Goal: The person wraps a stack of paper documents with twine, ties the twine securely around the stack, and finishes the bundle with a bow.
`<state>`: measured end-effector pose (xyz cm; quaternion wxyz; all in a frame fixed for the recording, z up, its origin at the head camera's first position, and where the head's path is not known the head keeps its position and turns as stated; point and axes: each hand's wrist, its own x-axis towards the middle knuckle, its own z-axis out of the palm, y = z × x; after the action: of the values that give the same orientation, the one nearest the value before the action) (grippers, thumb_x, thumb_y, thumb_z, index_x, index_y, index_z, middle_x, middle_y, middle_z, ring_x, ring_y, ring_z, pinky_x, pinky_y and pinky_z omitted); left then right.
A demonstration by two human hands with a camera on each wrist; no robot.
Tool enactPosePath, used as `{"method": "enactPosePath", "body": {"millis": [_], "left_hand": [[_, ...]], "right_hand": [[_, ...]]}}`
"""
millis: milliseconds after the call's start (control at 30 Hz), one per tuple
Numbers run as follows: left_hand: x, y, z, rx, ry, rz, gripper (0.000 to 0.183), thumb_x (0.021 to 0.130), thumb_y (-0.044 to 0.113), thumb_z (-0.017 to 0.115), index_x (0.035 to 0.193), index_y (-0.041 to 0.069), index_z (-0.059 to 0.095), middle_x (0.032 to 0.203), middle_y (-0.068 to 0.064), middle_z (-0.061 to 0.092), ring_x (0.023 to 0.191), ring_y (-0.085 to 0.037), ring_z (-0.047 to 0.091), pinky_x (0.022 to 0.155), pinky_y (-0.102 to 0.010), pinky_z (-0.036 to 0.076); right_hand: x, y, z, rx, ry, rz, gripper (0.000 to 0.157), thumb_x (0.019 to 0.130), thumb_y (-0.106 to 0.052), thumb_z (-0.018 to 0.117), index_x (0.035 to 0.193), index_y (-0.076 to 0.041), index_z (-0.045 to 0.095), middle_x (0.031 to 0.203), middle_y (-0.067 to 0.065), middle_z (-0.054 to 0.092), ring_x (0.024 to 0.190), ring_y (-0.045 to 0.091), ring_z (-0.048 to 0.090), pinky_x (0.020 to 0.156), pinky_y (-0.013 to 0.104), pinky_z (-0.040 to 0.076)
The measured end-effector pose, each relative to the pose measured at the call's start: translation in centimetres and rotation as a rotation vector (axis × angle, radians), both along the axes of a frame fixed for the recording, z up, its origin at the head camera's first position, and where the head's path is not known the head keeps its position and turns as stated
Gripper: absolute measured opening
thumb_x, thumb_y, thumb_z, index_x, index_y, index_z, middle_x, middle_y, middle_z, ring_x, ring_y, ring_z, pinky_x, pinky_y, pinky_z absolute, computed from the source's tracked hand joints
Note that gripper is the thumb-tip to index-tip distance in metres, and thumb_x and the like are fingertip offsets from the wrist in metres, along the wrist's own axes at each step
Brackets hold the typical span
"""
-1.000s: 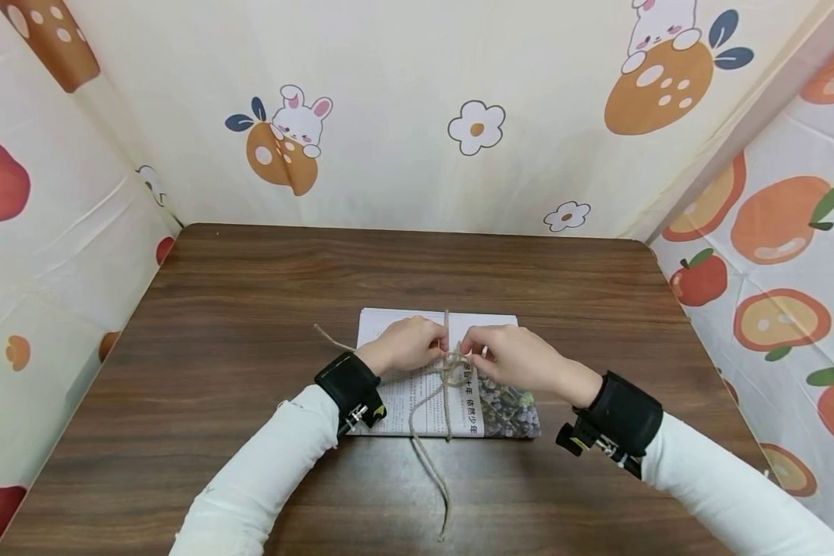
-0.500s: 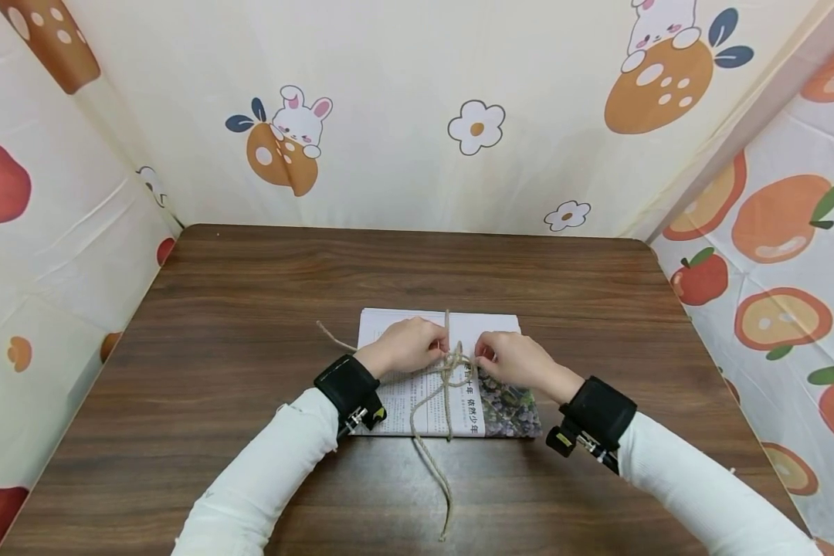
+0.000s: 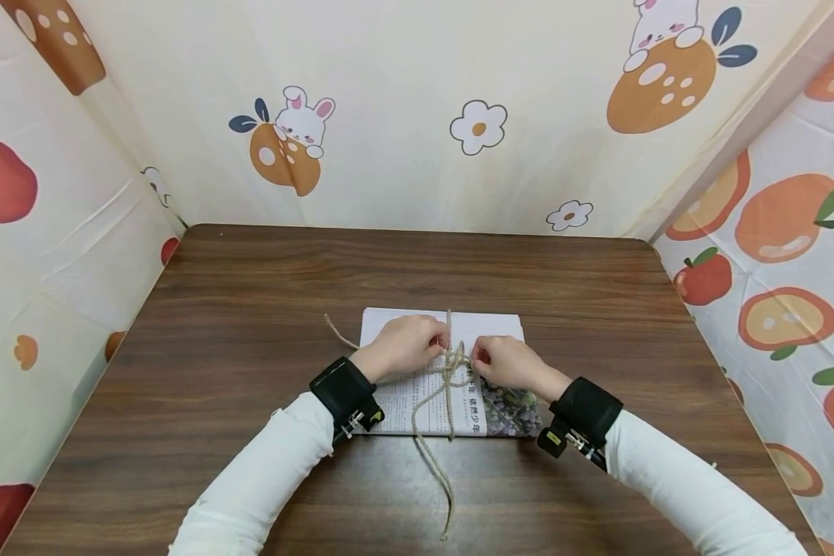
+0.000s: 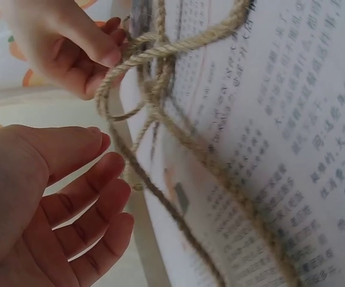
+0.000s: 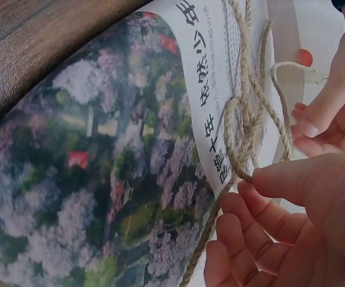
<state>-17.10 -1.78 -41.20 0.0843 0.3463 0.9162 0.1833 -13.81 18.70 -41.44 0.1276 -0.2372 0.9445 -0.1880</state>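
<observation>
Tan twisted-fibre twine (image 3: 449, 374): crossed and looped on top of a flat rectangular stack of white printed paper (image 3: 467, 409), about mid-width. Stack lay flat on the brown wood-grain table (image 3: 306, 286), likely so the table took the load and both hands were free for the twine. One strand ran far edge to near edge, probably to bind the paper.

Right hand (image 3: 510, 361): thumb and forefinger closed in a pinch on a bend of the loop, right side of the crossing. My read: that stopped the loop slipping back. Other fingers were bent and held nothing.

Left hand (image 3: 406, 342): over the paper left of the crossing, fingers half bent, clear gap to the thumb, nothing between them. Just beside the twine; couldn't tell if it touched. Probably parked there to be within reach of the loop.

View differences: head view gave the layout, with one loose end out past the left edge and one on the table towards the person, but from there the left hand could pass for pinching. Left wrist view showed the gap. Right wrist view showed the right pinch up close, plus the blossom photo on the paper, mostly small and partly hidden from above.
</observation>
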Motion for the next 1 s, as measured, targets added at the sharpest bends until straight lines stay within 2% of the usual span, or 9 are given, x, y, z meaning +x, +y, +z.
{"method": "enactPosePath", "body": {"millis": [167,400,600,800,1000], "left_hand": [[0.7,-0.1,0.9,0.024,0.045,0.006,0.01,0.087,0.018,0.059,0.078,0.023,0.059,0.075,0.01,0.056,0.066,-0.006,0.05,0.057,-0.025,0.04],[2.0,0.5,1.8,0.085,0.105,-0.068,0.009,0.084,0.015,0.061,0.077,0.021,0.061,0.078,0.009,0.057,0.069,-0.006,0.051,0.06,-0.024,0.041],[2.7,1.3,1.9,0.071,0.088,-0.103,0.008,0.086,0.016,0.06,0.081,0.019,0.064,0.08,0.008,0.058,0.071,-0.006,0.053,0.06,-0.023,0.042],[2.8,1.6,1.5,0.08,0.077,-0.079,0.008,0.085,0.015,0.061,0.082,0.019,0.067,0.082,0.008,0.062,0.072,-0.007,0.055,0.06,-0.024,0.043],[2.6,1.5,0.9,0.134,0.021,-0.059,0.009,0.085,0.014,0.062,0.081,0.018,0.069,0.079,0.008,0.064,0.066,-0.005,0.054,0.057,-0.022,0.041]], "right_hand": [[0.1,0.1,0.1,-0.01,0.0,-0.012,0.008,0.088,-0.011,0.055,0.08,-0.01,0.057,0.065,-0.003,0.051,0.054,0.008,0.041,0.056,0.025,0.034],[0.3,0.1,0.2,-0.033,-0.048,-0.086,0.008,0.087,-0.012,0.055,0.08,-0.01,0.056,0.065,-0.003,0.053,0.053,0.008,0.043,0.053,0.024,0.035],[0.8,-0.1,0.4,-0.079,-0.098,-0.111,0.009,0.088,-0.013,0.054,0.08,-0.009,0.056,0.065,-0.002,0.052,0.051,0.008,0.043,0.051,0.024,0.035],[1.2,-0.1,0.7,-0.111,-0.13,-0.131,0.009,0.089,-0.013,0.054,0.081,-0.008,0.056,0.067,0.0,0.054,0.052,0.009,0.043,0.051,0.023,0.035],[1.4,-0.1,0.7,-0.15,-0.155,-0.148,0.008,0.088,-0.014,0.054,0.082,-0.009,0.056,0.069,-0.001,0.055,0.054,0.009,0.044,0.052,0.024,0.036]]}}
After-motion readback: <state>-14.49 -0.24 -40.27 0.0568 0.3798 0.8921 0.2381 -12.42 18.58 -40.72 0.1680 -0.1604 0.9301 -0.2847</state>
